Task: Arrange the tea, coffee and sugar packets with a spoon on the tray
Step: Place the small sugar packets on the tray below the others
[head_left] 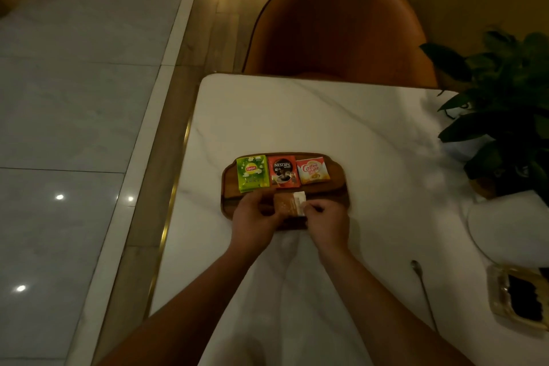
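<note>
A dark wooden tray [335, 187] lies on the white marble table. Along its far edge stand a green Lipton tea packet [252, 173], a red Nescafe coffee packet [283, 171] and an orange Coffee-mate packet [312, 170], side by side. Over the tray's near half, my left hand [255, 218] and my right hand [325, 221] both pinch small brown and white sugar packets [289, 205] between them. A long metal spoon [423, 291] rests on the table, off the tray, near my right forearm.
A brown chair [338, 24] stands at the table's far side. A leafy potted plant [505, 113] occupies the right edge, with a white round plate [505, 226] and a glass dish with a dark item [520, 297] nearer me. The table's left edge drops to tiled floor.
</note>
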### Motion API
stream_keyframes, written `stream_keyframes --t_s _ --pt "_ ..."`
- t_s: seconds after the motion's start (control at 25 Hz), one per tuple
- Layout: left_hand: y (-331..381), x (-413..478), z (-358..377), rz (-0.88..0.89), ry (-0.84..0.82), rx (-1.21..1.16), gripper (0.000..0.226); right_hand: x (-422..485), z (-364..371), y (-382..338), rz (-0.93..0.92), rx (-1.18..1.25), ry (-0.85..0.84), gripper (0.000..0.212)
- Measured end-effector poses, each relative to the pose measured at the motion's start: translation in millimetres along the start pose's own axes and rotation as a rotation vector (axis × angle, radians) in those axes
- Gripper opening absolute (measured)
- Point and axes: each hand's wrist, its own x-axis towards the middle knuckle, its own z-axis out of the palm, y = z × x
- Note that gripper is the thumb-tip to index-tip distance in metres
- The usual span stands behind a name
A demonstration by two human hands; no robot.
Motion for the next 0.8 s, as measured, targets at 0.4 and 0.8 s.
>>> stream_keyframes --t_s 0.4,0.8 --pt "-11.5 -0.4 2.7 0.367 0.040 0.574 0.042 6.1 -7.2 -5.2 -0.150 -0.266 -0.006 0.029" --pt "-11.2 6.4 2.9 0.577 0.071 0.730 0.023 4.2 -21.3 10.0 -0.728 -0.639 -0.075 0.028"
